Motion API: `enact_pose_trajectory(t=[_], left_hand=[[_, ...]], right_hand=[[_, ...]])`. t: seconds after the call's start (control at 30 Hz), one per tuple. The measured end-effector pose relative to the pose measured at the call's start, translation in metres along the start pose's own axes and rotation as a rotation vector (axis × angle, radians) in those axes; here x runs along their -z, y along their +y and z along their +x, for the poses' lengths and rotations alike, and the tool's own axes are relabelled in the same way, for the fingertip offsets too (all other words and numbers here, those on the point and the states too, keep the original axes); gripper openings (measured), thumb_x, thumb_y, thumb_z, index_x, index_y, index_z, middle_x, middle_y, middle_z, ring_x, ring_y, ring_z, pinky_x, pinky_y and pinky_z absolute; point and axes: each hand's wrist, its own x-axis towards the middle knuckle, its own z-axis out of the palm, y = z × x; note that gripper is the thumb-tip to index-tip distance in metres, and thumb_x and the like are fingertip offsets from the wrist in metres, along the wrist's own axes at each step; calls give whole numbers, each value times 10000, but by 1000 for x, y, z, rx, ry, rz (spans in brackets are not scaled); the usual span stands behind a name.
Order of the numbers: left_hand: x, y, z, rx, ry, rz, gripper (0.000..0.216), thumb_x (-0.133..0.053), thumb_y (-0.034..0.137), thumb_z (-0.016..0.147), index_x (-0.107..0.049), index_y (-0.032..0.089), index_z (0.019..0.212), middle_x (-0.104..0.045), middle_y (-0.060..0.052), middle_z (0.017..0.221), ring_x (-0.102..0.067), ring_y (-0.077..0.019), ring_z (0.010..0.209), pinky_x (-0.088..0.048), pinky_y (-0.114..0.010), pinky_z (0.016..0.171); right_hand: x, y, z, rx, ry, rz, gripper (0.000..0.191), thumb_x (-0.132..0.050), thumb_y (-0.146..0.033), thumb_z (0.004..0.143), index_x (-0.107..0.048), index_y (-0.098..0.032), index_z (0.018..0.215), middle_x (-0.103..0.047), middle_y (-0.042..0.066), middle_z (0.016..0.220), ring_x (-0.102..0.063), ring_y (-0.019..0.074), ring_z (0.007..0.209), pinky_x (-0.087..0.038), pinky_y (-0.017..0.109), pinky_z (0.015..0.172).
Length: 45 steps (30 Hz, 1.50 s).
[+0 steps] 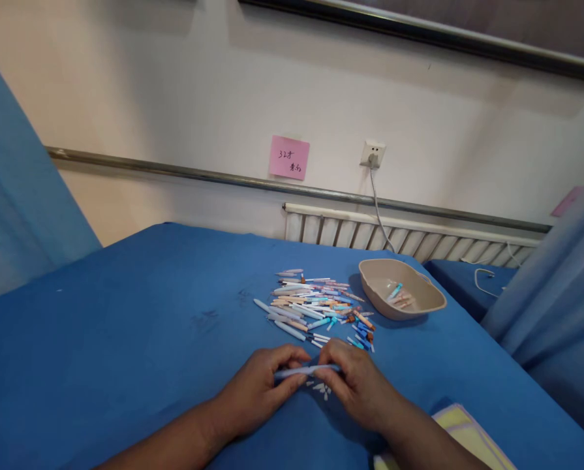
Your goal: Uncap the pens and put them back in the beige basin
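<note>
A pale blue pen barrel point(299, 371) lies level between my two hands. My left hand point(267, 382) pinches its left part between thumb and fingers. Around the right part, the fingers of my right hand point(353, 378) are closed, and they cover some of it. Just below the pen, several small white pieces point(322, 389) are scattered on the blue cloth. Beyond my hands spreads a loose pile of pens and pen parts point(316, 303), in white, grey-blue, orange, teal and brown.
A beige basin point(394, 277) holding several pen parts stands right of the pile. A folded yellow cloth point(468, 431) lies by my right forearm. The blue-covered table point(125, 339) reaches a wall with a radiator point(350, 228) and a plugged socket point(372, 154). Blue curtains point(22, 176) hang at both sides.
</note>
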Motion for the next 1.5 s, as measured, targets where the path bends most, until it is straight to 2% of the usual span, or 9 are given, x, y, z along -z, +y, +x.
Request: enact_pose_trajectory(t=[0.2, 0.4, 0.6, 0.8, 0.97, 1.1, 1.2, 1.4, 1.5], left_hand=[[0, 1, 0, 5, 18, 10, 216, -522, 332, 858, -608, 211, 1016, -682, 3, 868, -609, -161, 792, -429, -220, 722], [0, 2, -1, 13, 24, -6, 227, -537, 326, 844, -604, 215, 1031, -691, -1, 890, -615, -167, 815, -435, -225, 744], [1, 2, 0, 14, 14, 15, 223, -522, 318, 851, -605, 213, 1029, -679, 6, 845, -602, -156, 766, -433, -219, 705], [-1, 1, -1, -3, 40, 0, 230, -540, 318, 841, -595, 221, 1042, -682, -6, 904, -611, -168, 822, -442, -234, 760], [0, 1, 0, -16, 33, 25, 211, -536, 316, 850, -602, 221, 1026, -673, 9, 854, -605, -158, 781, -434, -220, 715], [0, -2, -1, -18, 32, 19, 221, -530, 321, 858, -591, 225, 1048, -674, 8, 879, -609, -159, 800, -433, -221, 734], [-1, -3, -2, -24, 43, 26, 232, -539, 322, 857, -586, 229, 1063, -673, 1, 927, -610, -164, 842, -431, -224, 768], [1, 1, -1, -23, 32, 48, 226, -521, 334, 862, -601, 229, 1045, -669, 7, 859, -601, -159, 780, -430, -223, 716], [1, 2, -2, -15, 31, 70, 242, -535, 319, 850, -591, 228, 1068, -666, 5, 874, -600, -158, 790, -427, -226, 726]], right_hand=[[-2, -1, -1, -51, 8, 61, 163, -558, -254, 838, -507, -223, 989, -604, -3, 851, -548, 137, 758, -400, 235, 688], [-5, -1, -1, -22, 14, 20, 122, -484, -270, 889, -526, -203, 796, -578, -6, 764, -528, 127, 703, -377, 231, 655], [-7, 2, -1, -69, 22, 108, 195, -605, -266, 806, -508, -217, 968, -591, -23, 795, -538, 124, 705, -387, 215, 636], [-4, 2, 0, -21, -16, 18, 183, -475, -308, 896, -544, -195, 769, -590, -9, 734, -528, 120, 677, -377, 225, 640], [-4, -1, 0, -67, -13, 83, 162, -600, -259, 809, -528, -213, 946, -604, -19, 820, -543, 123, 725, -387, 214, 654], [-5, 0, 0, -49, 7, 46, 57, -537, -244, 850, -522, -200, 818, -588, -21, 755, -529, 116, 689, -371, 213, 637], [-4, 0, 0, -32, -31, 0, 198, -467, -303, 900, -541, -197, 750, -581, -17, 707, -527, 118, 664, -361, 221, 627], [-4, -1, -1, -67, 19, 116, 172, -606, -247, 799, -510, -217, 939, -595, -21, 826, -542, 124, 725, -388, 217, 650], [-5, 0, 0, -25, 46, 116, 37, -529, -194, 839, -505, -202, 812, -571, -20, 776, -522, 114, 701, -382, 218, 653]])
